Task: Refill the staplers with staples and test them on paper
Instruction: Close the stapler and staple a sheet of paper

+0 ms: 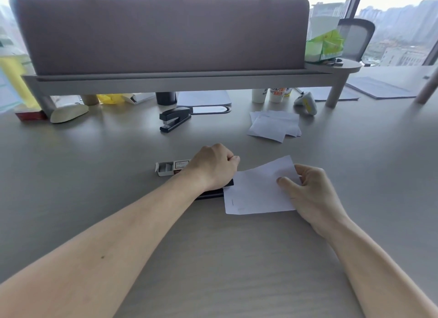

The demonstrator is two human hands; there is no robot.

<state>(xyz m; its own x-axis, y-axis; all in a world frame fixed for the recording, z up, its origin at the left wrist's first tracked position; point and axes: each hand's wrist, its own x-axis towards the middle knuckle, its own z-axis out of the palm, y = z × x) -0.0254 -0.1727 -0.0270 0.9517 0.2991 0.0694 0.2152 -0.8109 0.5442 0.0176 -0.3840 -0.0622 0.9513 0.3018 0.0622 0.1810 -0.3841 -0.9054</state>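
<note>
A black metal desk stapler [211, 193] lies on the tabletop [94, 182] under the left hand [214, 167], almost wholly hidden by it; only its dark base and front end show below the wrist. The left hand is closed into a fist, fingers curled over the stapler's top. A white rectangular sheet of paper [256, 192] has its left edge tucked into the stapler's mouth and spreads toward the right hand [308, 192], which pinches the sheet's far side between thumb and curled fingers. Just behind the left hand an open white-and-brown cardboard staple box [169, 168] lies flat, grey staples showing in its open end. Well beyond the left hand sits a second black stapler [175, 119], and beyond the right hand a loose pile of white paper slips [275, 125].
</note>
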